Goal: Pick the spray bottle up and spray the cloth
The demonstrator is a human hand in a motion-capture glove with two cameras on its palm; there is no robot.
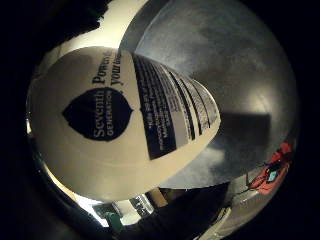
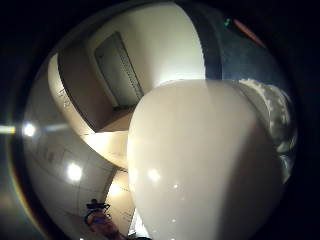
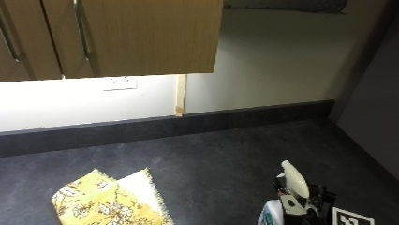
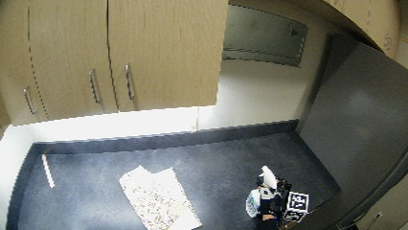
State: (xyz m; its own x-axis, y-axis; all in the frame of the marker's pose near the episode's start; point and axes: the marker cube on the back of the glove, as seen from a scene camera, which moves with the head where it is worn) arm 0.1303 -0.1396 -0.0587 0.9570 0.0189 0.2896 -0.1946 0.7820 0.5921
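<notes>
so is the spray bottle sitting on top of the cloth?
No, the spray bottle is apart from the cloth, with bare countertop between them.

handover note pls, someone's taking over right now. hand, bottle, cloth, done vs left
Right hand: gripping the spray bottle at its neck, near the countertop's front edge. The bottle fills both palm views.
Cloth: yellow floral, folded, flat on the countertop, off to the bottle's side and well apart from it.
Done: bottle is in hand.
Left: bring the nozzle over to face the cloth, then spray it. No sign of spray yet.
</notes>
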